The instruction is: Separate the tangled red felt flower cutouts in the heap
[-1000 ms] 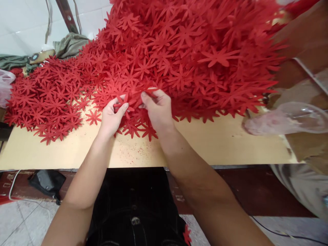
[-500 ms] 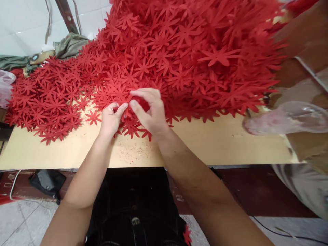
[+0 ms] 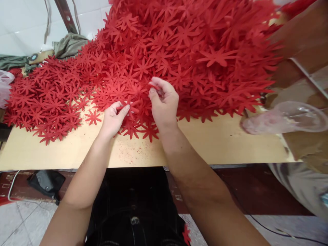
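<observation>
My left hand (image 3: pixel 114 118) is closed in a pinch, thumb against fingers, on a red flower-shaped cutout (image 3: pixel 130 108) with long narrow petals. Just right of it and a little farther off, my right hand (image 3: pixel 165 102) is curled over the pile. A small red piece (image 3: pixel 152 85) shows between its thumb and fingertip; whether it is a whole cutout or a part cannot be made out. Around and behind both hands rises a large heap of like red cutouts (image 3: pixel 166 58). One single cutout (image 3: pixel 93 117) lies flat on the wooden table (image 3: pixel 205 147), left of my left hand.
A lower pile of red cutouts (image 3: pixel 48 99) spreads over the table's left side. A clear plastic cup (image 3: pixel 284 118) lies on its side at the right. Grey-green cloth (image 3: pixel 69 44) sits at the back left, and brown cardboard (image 3: pixel 302 37) stands at the right.
My right hand has moved right and slightly away, off my left hand, with a red piece in its pinch. My left hand has stayed nearly in place, its flower cutout now plainly visible.
</observation>
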Available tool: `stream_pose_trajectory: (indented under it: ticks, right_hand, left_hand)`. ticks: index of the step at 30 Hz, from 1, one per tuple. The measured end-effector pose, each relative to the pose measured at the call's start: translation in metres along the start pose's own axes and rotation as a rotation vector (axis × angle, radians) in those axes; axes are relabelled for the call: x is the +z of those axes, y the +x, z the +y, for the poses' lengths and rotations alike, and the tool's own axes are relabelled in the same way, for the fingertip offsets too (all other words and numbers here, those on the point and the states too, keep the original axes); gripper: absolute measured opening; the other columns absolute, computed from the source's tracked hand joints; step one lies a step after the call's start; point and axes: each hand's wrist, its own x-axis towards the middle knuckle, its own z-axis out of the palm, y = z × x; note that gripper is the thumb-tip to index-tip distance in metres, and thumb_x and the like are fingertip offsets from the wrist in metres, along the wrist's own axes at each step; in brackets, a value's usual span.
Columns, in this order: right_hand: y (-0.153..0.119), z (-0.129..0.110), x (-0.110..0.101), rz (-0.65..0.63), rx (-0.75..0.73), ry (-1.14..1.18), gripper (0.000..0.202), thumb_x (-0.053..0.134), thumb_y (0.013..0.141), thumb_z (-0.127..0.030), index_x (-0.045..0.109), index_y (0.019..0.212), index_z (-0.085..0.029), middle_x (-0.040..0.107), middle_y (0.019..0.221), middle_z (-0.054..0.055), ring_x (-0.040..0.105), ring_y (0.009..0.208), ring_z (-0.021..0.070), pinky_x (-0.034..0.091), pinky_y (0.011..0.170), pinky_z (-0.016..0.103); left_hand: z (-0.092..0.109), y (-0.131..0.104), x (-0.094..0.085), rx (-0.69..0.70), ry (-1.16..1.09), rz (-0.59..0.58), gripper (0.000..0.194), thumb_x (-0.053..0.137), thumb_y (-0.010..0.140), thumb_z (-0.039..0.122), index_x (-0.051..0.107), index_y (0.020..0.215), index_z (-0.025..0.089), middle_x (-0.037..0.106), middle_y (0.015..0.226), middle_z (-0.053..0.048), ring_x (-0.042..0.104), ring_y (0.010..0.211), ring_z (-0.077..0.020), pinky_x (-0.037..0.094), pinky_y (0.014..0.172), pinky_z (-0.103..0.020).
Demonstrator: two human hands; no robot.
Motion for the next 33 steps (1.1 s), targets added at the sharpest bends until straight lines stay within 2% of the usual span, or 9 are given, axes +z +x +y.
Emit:
stream_pose_trajectory:
  ticks: [3, 6, 9, 14, 16, 19, 23, 26, 33]
  right_hand:
    - [0.0, -0.008, -0.006, 0.034, -0.097, -0.175, 0.044, 0.045, 0.087, -0.053, 0.053, 0.123, -0.027, 0.057, 0.125, 0.009, 0.052, 0.12, 0.026, 0.041, 0.101, 0.054]
    - [-0.004, -0.028, -0.007, -0.049, -0.137, -0.192, 0.039, 0.046, 0.088, -0.051, 0.058, 0.116, -0.027, 0.061, 0.121, 0.008, 0.052, 0.119, 0.0252, 0.036, 0.106, 0.054]
    - [-0.009, -0.042, -0.001, -0.199, -0.112, -0.061, 0.037, 0.054, 0.083, -0.052, 0.063, 0.105, -0.024, 0.067, 0.103, 0.007, 0.059, 0.104, 0.0215, 0.045, 0.098, 0.047]
    - [-0.012, -0.04, 0.011, -0.363, 0.108, 0.184, 0.04, 0.059, 0.076, -0.058, 0.063, 0.084, -0.019, 0.067, 0.08, 0.003, 0.062, 0.074, 0.0139, 0.054, 0.07, 0.031]
    - [-0.012, -0.037, 0.012, -0.342, 0.138, 0.205, 0.038, 0.056, 0.078, -0.057, 0.06, 0.075, -0.019, 0.062, 0.069, 0.0, 0.057, 0.063, 0.011, 0.051, 0.062, 0.028]
    - [-0.008, -0.028, 0.009, -0.217, 0.102, 0.152, 0.035, 0.052, 0.084, -0.053, 0.059, 0.076, -0.02, 0.058, 0.067, -0.001, 0.056, 0.062, 0.0108, 0.05, 0.06, 0.027]
    - [-0.001, -0.012, 0.002, -0.016, 0.029, 0.081, 0.032, 0.048, 0.087, -0.051, 0.063, 0.091, -0.023, 0.065, 0.087, 0.003, 0.063, 0.08, 0.0152, 0.055, 0.073, 0.033]
    - [0.002, -0.006, 0.0, 0.049, 0.025, 0.062, 0.034, 0.049, 0.085, -0.053, 0.065, 0.093, -0.023, 0.067, 0.096, 0.006, 0.065, 0.091, 0.0181, 0.055, 0.085, 0.039]
    - [-0.004, -0.029, 0.004, -0.244, 0.093, 0.235, 0.044, 0.05, 0.082, -0.061, 0.064, 0.105, -0.025, 0.07, 0.096, 0.004, 0.066, 0.086, 0.0152, 0.057, 0.082, 0.036]
  left_hand:
    - [-0.001, 0.002, -0.002, 0.018, 0.045, 0.068, 0.024, 0.067, 0.078, 0.026, 0.055, 0.059, 0.017, 0.056, 0.051, 0.005, 0.047, 0.047, -0.005, 0.039, 0.053, -0.02]
    - [-0.002, 0.003, -0.003, 0.014, 0.088, 0.137, 0.032, 0.068, 0.077, 0.029, 0.05, 0.053, 0.018, 0.049, 0.044, 0.006, 0.04, 0.042, -0.0049, 0.035, 0.049, -0.021]
    - [-0.003, 0.002, -0.005, 0.03, 0.114, 0.159, 0.041, 0.07, 0.074, 0.039, 0.045, 0.048, 0.018, 0.044, 0.04, 0.007, 0.035, 0.039, -0.0044, 0.031, 0.045, -0.022]
    - [-0.004, -0.001, -0.002, 0.037, 0.003, 0.089, 0.048, 0.059, 0.075, 0.058, 0.05, 0.051, 0.018, 0.049, 0.043, 0.004, 0.041, 0.041, -0.0052, 0.035, 0.045, -0.022]
    - [-0.002, -0.003, 0.001, 0.024, -0.082, 0.053, 0.046, 0.056, 0.077, 0.06, 0.055, 0.058, 0.018, 0.055, 0.05, 0.003, 0.048, 0.047, -0.0064, 0.04, 0.05, -0.022]
    - [0.0, -0.005, 0.004, -0.011, -0.113, -0.02, 0.033, 0.07, 0.07, 0.049, 0.059, 0.068, 0.018, 0.06, 0.058, 0.004, 0.052, 0.051, -0.0062, 0.043, 0.054, -0.021]
    - [0.0, -0.003, 0.003, -0.025, -0.095, -0.022, 0.022, 0.074, 0.069, 0.034, 0.059, 0.069, 0.018, 0.06, 0.058, 0.005, 0.052, 0.052, -0.0058, 0.044, 0.057, -0.02]
    - [-0.003, 0.001, 0.002, -0.021, -0.068, 0.014, 0.019, 0.071, 0.073, 0.029, 0.057, 0.065, 0.017, 0.059, 0.056, 0.005, 0.051, 0.051, -0.0052, 0.042, 0.056, -0.019]
    - [-0.005, 0.0, 0.0, 0.036, 0.067, 0.101, 0.029, 0.067, 0.076, 0.027, 0.049, 0.056, 0.017, 0.045, 0.049, 0.008, 0.039, 0.047, -0.0044, 0.034, 0.05, -0.019]
